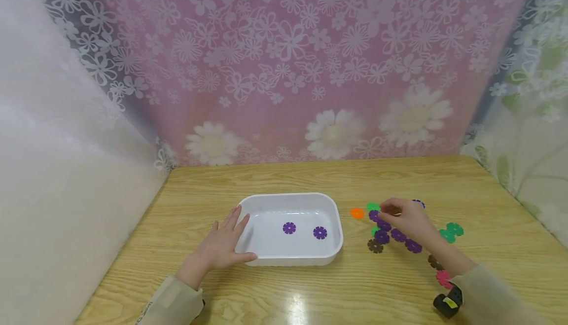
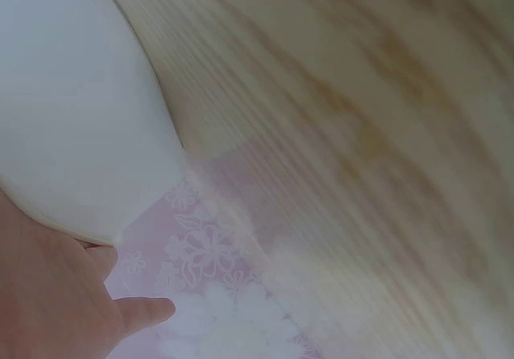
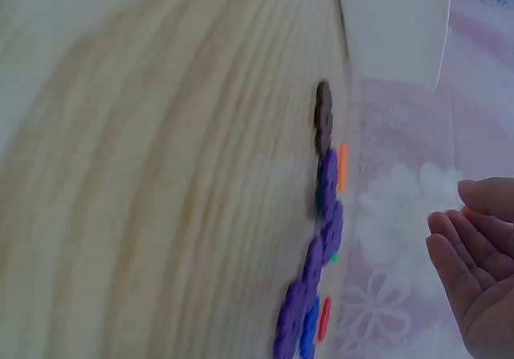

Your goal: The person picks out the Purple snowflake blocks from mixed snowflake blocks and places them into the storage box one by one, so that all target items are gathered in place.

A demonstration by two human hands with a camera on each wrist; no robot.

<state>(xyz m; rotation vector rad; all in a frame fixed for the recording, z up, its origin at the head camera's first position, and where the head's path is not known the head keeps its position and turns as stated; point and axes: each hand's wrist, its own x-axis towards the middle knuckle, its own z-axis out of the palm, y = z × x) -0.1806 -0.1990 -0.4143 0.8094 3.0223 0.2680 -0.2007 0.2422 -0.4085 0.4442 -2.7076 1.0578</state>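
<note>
Indoors, floral cloth (image 1: 284,68) backs a wooden table (image 1: 248,290), left grip (image 1: 223,247) apart on a tray (image 1: 293,261), right grip (image 1: 410,220) apart near discs (image 1: 383,238).

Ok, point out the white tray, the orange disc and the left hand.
White tray (image 1: 290,261), head view: on its near outer wall.
Orange disc (image 1: 357,213), head view: middle of its upper face.
Left hand (image 1: 223,246), head view: on the back of the hand.

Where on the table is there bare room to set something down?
Bare table lies in front of the tray, between the sleeves, and behind it, up to the flowered curtain. Crowded: right of the tray, with coloured discs around the right hand.
</note>
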